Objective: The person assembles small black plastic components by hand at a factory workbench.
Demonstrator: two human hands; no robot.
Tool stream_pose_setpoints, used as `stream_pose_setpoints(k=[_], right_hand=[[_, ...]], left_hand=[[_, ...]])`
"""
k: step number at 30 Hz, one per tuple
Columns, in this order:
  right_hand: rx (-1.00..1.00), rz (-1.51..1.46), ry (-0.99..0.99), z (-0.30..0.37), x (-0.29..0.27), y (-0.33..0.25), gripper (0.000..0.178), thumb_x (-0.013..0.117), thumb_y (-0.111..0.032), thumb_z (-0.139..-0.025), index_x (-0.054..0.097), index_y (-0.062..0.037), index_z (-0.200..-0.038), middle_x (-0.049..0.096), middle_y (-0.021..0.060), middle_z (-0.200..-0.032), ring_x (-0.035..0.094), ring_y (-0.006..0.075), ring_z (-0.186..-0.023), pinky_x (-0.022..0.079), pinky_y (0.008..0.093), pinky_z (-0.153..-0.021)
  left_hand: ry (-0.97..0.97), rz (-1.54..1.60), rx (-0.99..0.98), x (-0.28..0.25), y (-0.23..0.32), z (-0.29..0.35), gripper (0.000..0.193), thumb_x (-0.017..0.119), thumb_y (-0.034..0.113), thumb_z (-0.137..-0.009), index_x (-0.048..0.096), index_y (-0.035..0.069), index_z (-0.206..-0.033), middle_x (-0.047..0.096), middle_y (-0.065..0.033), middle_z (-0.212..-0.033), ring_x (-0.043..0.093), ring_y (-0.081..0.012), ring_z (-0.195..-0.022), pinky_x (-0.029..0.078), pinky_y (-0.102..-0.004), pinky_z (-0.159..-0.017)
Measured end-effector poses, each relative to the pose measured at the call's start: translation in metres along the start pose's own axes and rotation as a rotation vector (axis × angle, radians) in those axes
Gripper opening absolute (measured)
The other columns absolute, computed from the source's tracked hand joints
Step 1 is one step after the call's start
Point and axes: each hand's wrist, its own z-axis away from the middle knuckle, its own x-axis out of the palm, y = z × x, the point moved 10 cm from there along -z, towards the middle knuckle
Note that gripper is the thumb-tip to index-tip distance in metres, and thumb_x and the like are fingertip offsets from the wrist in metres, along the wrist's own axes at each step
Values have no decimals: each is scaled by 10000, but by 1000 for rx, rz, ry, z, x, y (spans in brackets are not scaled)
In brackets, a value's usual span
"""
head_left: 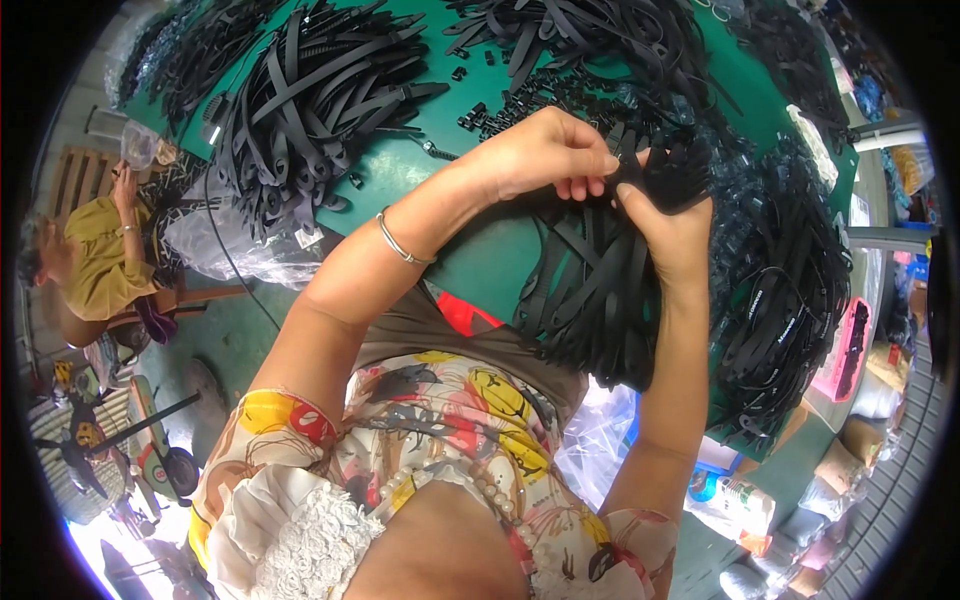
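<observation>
My left hand (545, 155), with a silver bangle on its wrist, reaches across to the middle of the table. Its thumb and forefinger are pinched together at the end of a black strap (625, 146). Just right of it, my right hand (672, 232) is wrapped around a bundle of black straps (682, 172), thumb towards the left hand. The right hand's fingers are mostly hidden behind the bundle. Below both hands, a pile of long flat black straps (598, 285) hangs over the near edge of the table. Small black buckle-like pieces (500, 118) lie scattered just beyond my left hand.
The green table (395, 170) carries a large heap of black straps (300, 100) at left and another heap (590, 40) at the back. More straps (785, 320) lie at right beside clear plastic pieces (735, 180). A pink tray (848, 350) stands at far right. Another person (105, 245) sits at left.
</observation>
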Motion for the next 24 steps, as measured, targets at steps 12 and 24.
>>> stream_pose_setpoints(k=[12,24], right_hand=[[5,-5,-11,-2,-2,2,211,642,39,-713,583,-1,-912,607,12,-812,567,86,-694,462,226,-639],[-98,81,99,2,-10,-3,215,662,32,-716,589,-8,-914,601,1,-850,558,75,-761,452,221,-698]], left_hand=[[97,-182,69,-3,7,3,169,589,177,-859,633,15,-837,607,-2,-703,506,-48,-571,415,-190,-509],[81,-102,-2,0,3,3,203,614,215,-853,604,26,-778,546,8,-640,465,-47,-506,375,-189,-452]])
